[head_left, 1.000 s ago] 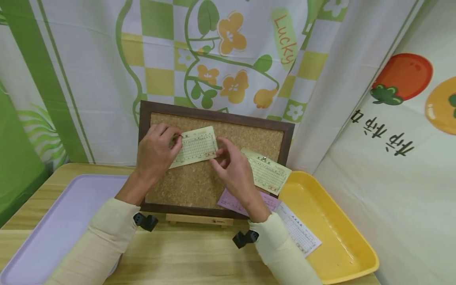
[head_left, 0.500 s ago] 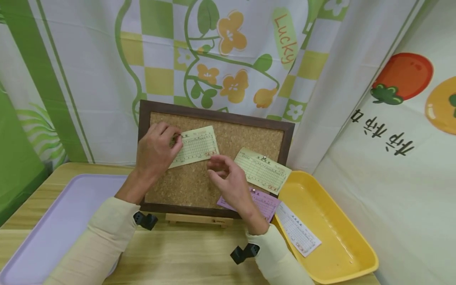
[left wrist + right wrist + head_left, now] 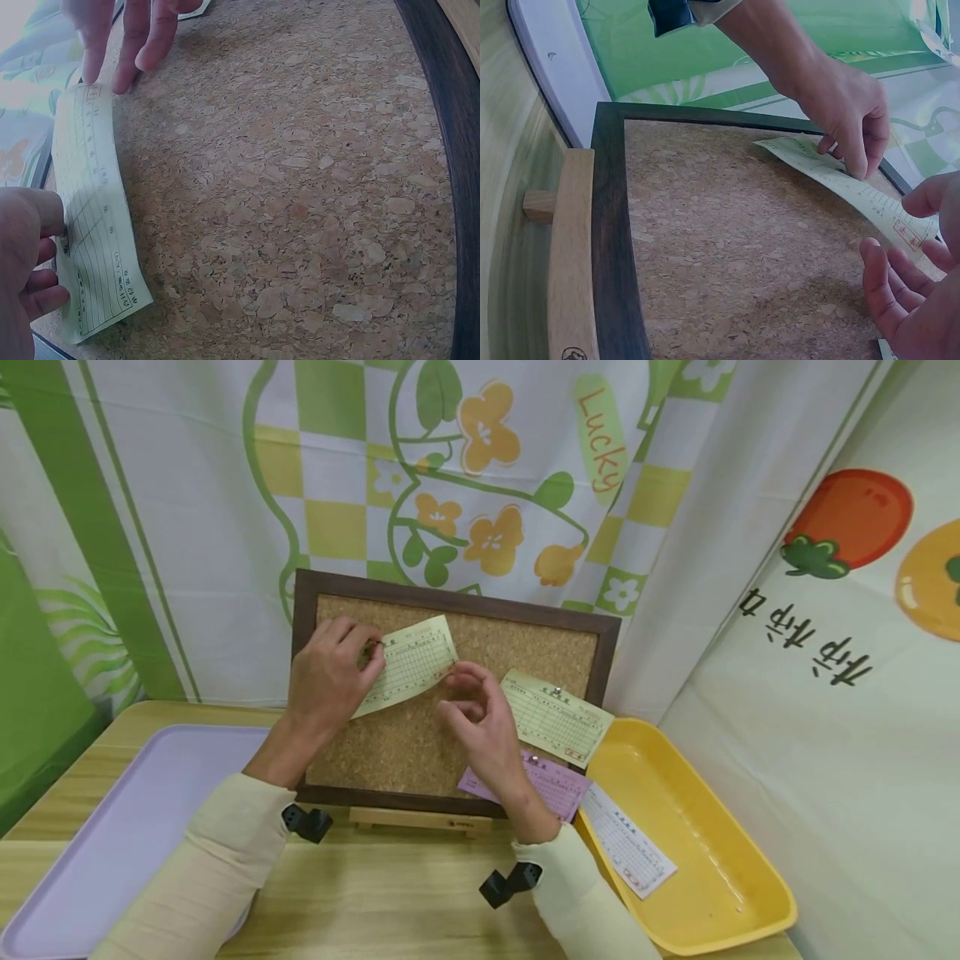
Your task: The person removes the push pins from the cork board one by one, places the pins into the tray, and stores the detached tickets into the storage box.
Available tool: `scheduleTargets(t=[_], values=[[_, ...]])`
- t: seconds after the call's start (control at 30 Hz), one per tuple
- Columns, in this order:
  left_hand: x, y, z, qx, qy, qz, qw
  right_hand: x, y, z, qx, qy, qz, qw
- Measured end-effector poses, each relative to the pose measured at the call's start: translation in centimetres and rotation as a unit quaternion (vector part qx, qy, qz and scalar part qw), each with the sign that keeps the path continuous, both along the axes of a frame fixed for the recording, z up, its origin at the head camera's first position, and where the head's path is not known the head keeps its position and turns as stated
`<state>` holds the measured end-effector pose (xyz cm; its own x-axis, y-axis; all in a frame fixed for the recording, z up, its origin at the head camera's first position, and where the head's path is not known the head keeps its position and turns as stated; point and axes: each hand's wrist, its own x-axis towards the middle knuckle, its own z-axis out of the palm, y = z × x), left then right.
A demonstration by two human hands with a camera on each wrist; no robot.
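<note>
My left hand (image 3: pixel 333 672) pinches a pale yellow printed slip (image 3: pixel 416 658) near its upper edge, against the corkboard (image 3: pixel 397 752). Its fingers hide that spot; a small dark bit shows between them in the left wrist view. My right hand (image 3: pixel 487 727) has loosely bent fingers, and a fingertip touches the slip's lower right corner. In the right wrist view the slip (image 3: pixel 840 180) bows away from the board. Another yellow slip (image 3: pixel 558 722) is pinned at the right, with a pink slip (image 3: pixel 551 789) pinned below it, partly behind my right wrist.
The dark-framed board leans on a small wooden easel (image 3: pixel 420 820) on a wooden table (image 3: pixel 367 902). A purple tray (image 3: pixel 150 827) lies at the left. At the right stands a yellow tray (image 3: pixel 720 827) with a white slip (image 3: pixel 628 842) in it. A patterned curtain (image 3: pixel 480 435) hangs behind.
My right hand first drew back from the slip's right edge, then came back up to its lower corner. That end of the slip now tilts up and bends. My left hand keeps its place.
</note>
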<state>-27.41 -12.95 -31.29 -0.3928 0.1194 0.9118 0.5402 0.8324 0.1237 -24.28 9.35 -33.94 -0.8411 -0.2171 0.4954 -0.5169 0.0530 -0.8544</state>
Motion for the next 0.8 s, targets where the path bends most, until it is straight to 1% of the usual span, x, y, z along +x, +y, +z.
scheduleTargets(t=[0.2,0.4,0.43,0.63,0.8], values=[[-0.05,0.02,0.05,-0.002,0.000,0.003,1.0000,-0.30,-0.14,0.28,-0.002,-0.002,-0.013,0.9999],[-0.06,0.05,0.14,-0.010,0.005,0.000,0.9999,-0.66,-0.15,0.47,0.018,0.023,-0.040,0.9988],[-0.07,0.07,0.14,-0.012,0.007,0.000,0.9999,-0.70,-0.11,0.50,0.018,0.024,-0.041,0.9987],[-0.17,0.12,0.10,-0.018,0.023,0.009,0.9995,-0.70,0.06,0.66,0.005,0.009,-0.020,0.9997],[-0.28,0.08,0.07,-0.019,0.035,0.010,0.9992,-0.57,0.02,0.77,0.006,0.006,-0.035,0.9993]])
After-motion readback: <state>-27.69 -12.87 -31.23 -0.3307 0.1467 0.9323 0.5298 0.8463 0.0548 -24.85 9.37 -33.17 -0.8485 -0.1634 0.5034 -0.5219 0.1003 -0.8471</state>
